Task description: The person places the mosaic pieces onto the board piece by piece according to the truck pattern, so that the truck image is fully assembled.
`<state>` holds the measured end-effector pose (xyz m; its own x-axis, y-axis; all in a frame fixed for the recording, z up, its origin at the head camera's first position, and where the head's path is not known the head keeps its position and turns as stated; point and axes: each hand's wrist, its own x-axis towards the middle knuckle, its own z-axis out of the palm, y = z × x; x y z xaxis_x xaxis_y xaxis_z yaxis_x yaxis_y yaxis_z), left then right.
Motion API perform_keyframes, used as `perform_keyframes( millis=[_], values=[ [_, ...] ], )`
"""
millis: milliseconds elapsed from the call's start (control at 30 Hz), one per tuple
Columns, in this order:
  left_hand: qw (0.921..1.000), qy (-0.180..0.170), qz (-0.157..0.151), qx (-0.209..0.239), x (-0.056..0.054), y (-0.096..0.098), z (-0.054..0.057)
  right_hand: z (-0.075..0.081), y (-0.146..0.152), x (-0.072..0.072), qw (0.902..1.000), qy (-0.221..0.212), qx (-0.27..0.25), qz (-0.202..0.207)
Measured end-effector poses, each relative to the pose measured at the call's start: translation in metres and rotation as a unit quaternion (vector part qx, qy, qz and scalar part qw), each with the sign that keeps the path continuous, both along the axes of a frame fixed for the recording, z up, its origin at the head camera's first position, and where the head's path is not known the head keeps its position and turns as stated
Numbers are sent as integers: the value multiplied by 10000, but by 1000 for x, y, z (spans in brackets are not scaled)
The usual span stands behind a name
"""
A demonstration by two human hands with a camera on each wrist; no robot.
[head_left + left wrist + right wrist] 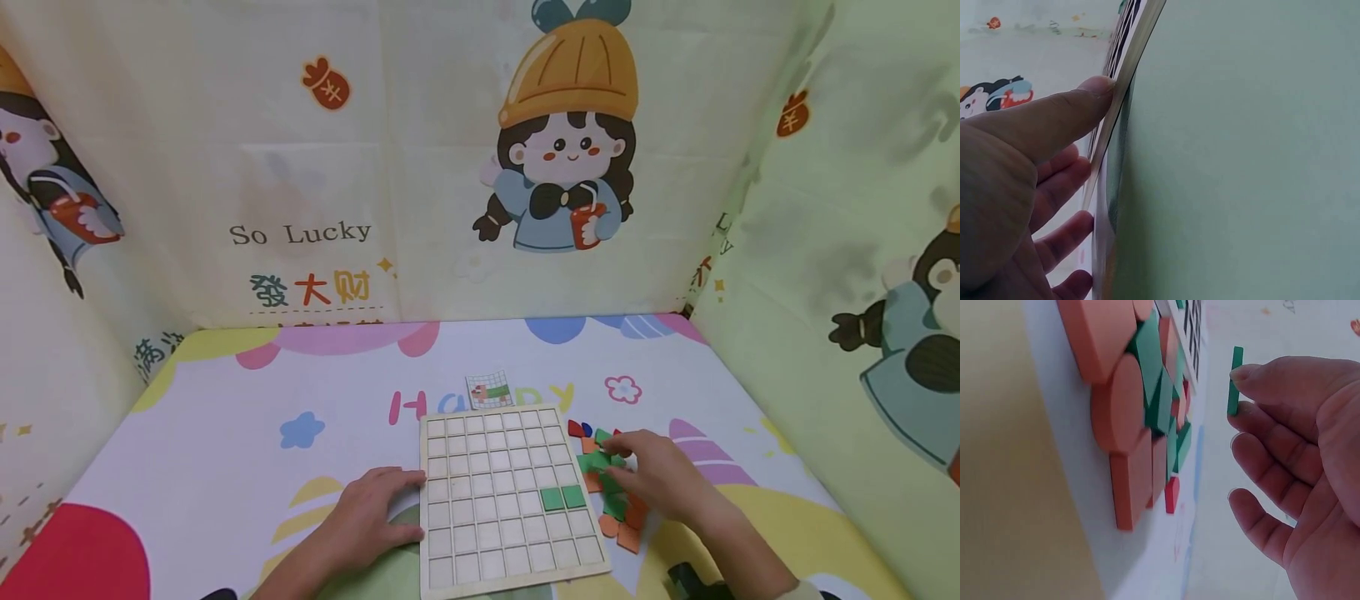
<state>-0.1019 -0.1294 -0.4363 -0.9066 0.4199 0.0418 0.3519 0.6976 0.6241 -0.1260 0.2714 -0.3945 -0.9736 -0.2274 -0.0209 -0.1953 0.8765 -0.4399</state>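
Note:
A square wooden grid board (pixel 492 533) lies on the table, with two green square tiles (pixel 552 499) side by side in cells near its right edge. My left hand (pixel 367 517) rests at the board's left edge, thumb and fingertips touching its side. In the right wrist view, my right hand (pixel 1310 450) pinches a thin green tile (pixel 1235 381) between thumb and index finger, the other fingers loosely bent. That hand hovers over a loose pile of green, orange, red and blue tiles (pixel 628 537) along the board's right side, partly hiding it.
A small card (pixel 490 392) with a gridded coloured picture lies just beyond the board's far edge. A dark object (pixel 693 583) sits under the right forearm at the near edge. Printed cloth walls (pixel 435 167) enclose the back and sides of the table.

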Motion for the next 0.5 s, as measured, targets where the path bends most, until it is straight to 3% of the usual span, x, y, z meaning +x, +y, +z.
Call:
perform_keyframes(
  millis=[500],
  values=[
    [10000, -11, 14, -8, 0, 0, 0, -3, -22, 4, 9990, 55, -193, 412]
  ],
)
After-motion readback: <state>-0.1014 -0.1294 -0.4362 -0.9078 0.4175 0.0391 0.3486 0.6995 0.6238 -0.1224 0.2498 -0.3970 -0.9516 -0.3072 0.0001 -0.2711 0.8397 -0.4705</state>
